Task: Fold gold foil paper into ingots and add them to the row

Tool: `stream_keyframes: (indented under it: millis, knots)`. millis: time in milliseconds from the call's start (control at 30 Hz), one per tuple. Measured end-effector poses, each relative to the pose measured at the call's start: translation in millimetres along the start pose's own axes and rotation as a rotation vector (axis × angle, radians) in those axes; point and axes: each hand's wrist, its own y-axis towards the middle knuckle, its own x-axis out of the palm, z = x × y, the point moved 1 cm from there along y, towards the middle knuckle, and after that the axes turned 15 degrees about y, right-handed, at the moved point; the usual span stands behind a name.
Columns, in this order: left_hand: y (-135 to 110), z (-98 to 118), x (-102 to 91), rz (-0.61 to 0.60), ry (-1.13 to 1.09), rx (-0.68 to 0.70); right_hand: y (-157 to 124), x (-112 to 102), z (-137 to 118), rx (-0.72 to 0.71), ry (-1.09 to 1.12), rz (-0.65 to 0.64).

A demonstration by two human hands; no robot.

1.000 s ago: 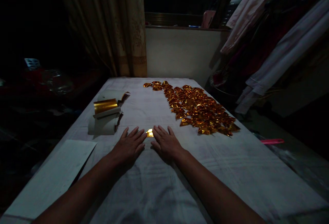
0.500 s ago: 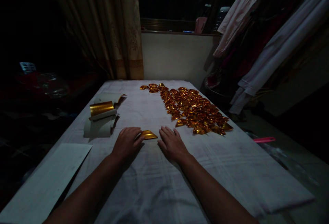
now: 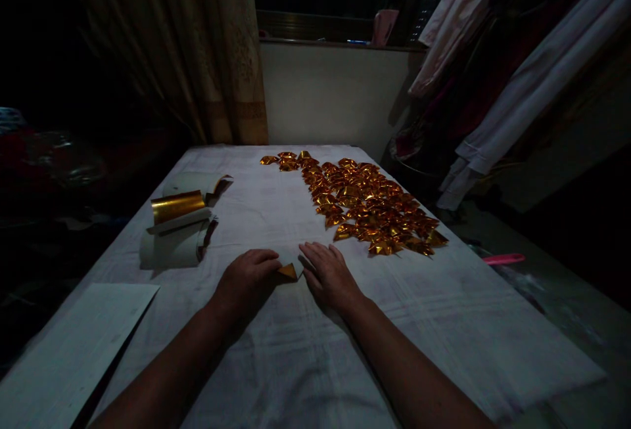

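Note:
A small piece of gold foil paper (image 3: pixel 288 271), folded with a pointed gold flap and a pale corner, lies on the table in front of me. My left hand (image 3: pixel 249 276) pinches its left end between thumb and fingers, which cover that part. My right hand (image 3: pixel 329 273) rests just right of the paper, fingers stretched out and thumb apart, close to the pale corner. Whether it touches the corner I cannot tell. Beyond my right hand spreads a heap of folded gold foil pieces (image 3: pixel 365 199).
Curled sheets of gold-and-white paper (image 3: pixel 172 245) lie at the left of the cloth-covered table (image 3: pixel 315 363). A flat pale board (image 3: pixel 79 343) is at the near left edge. Clothes (image 3: pixel 522 100) hang at the right; a curtain (image 3: pixel 221 54) hangs behind. A pink cup (image 3: pixel 383 27) stands on the sill.
The flat gold strip in my left hand now shows a folded, pointed end with a pale corner. My right hand has shifted slightly left, nearer the paper. The view has shifted slightly.

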Motion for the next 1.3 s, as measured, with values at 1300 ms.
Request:
stream_keyframes:
  millis: [1300]
  knots:
    - [-16,-9,12.0,-0.181,-0.211,-0.204,9,8,-17,-0.36,-0.053,-0.017]
